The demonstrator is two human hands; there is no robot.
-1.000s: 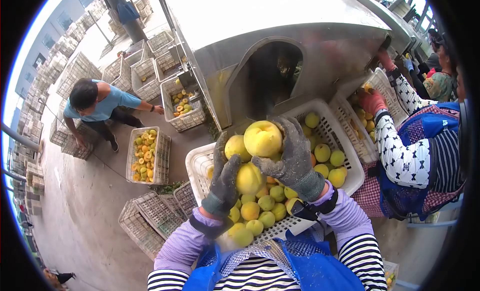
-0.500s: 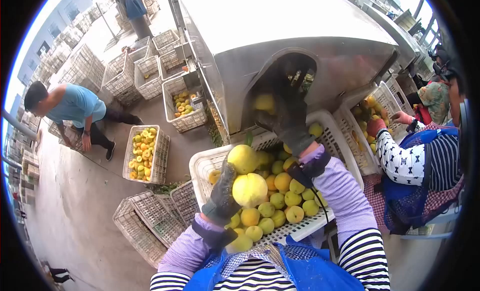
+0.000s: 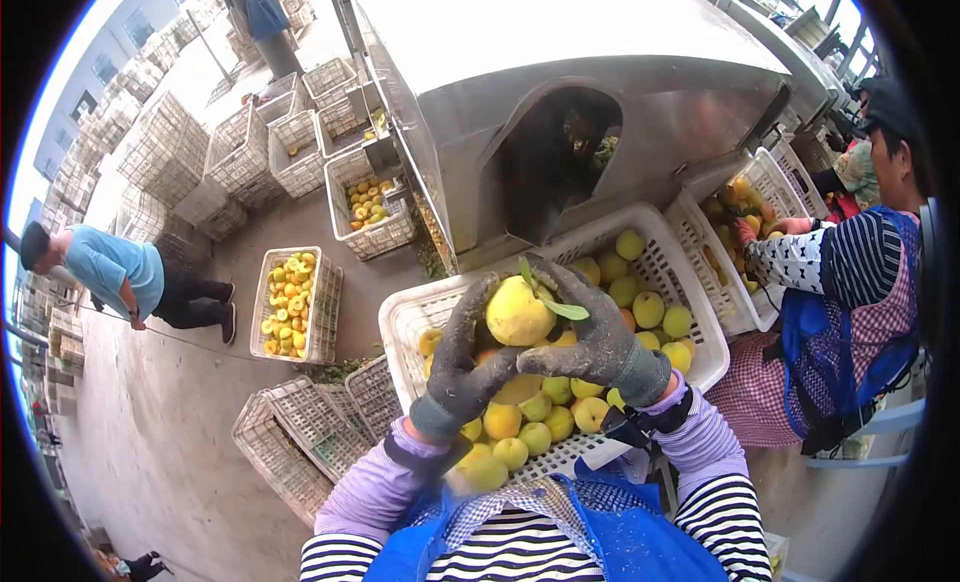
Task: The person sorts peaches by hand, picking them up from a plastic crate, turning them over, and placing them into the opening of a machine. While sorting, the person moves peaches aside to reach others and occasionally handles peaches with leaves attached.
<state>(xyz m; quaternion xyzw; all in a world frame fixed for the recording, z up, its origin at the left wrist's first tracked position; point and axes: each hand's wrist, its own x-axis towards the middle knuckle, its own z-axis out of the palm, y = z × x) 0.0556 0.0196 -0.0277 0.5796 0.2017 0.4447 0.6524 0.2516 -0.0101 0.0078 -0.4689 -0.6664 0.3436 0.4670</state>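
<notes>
A large yellow peach (image 3: 520, 310) with green leaves at its top is cupped between my two gloved hands, above a white plastic crate (image 3: 400, 322). My left hand (image 3: 462, 357), in a dark dirty glove, curves round its left side. My right hand (image 3: 600, 342), gloved the same way, closes from the right, its fingers at the fruit's top by a leaf (image 3: 566, 310). Both thumbs meet below the peach. Under my hands the crate holds several yellow-green and orange peaches (image 3: 535, 437), partly hidden by the gloves.
A metal machine with a dark opening (image 3: 560, 152) stands just behind the crate. On the right, a co-worker (image 3: 850, 282) reaches into another fruit crate (image 3: 700, 242). At left are a crate of cut fruit (image 3: 300, 307), stacked crates (image 3: 300, 432) and a walking person (image 3: 120, 272).
My right hand has come out of the machine's opening to the leafy peach beside my left hand. The walking person has moved left, and the co-worker at right has leaned into view.
</notes>
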